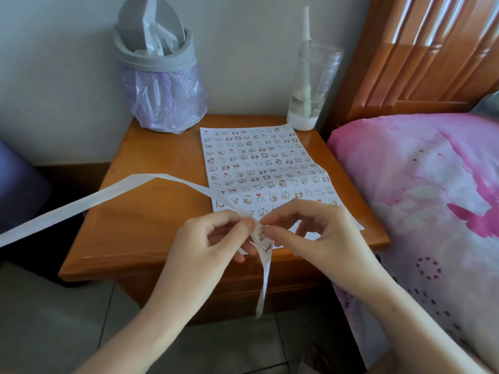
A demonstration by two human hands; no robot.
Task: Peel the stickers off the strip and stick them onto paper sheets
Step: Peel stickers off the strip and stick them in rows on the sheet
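Note:
A long white backing strip [89, 201] arcs from the far left over the wooden bedside table [151, 184] to my hands, and its tail hangs down past the table's front edge. My left hand [213, 238] pinches the strip between thumb and fingers. My right hand [305, 230] pinches a small cartoon sticker [260, 233] on the strip, right beside my left fingertips. Another sticker sits just below on the strip. A white paper sheet [262, 168] covered with several rows of small stickers lies on the table under my hands.
A grey lidded bin [159, 85] with a purple liner stands at the table's back left. A clear plastic bottle [310, 85] with a straw stands at the back right. A bed with pink bedding [421, 190] and a wooden headboard borders the right side.

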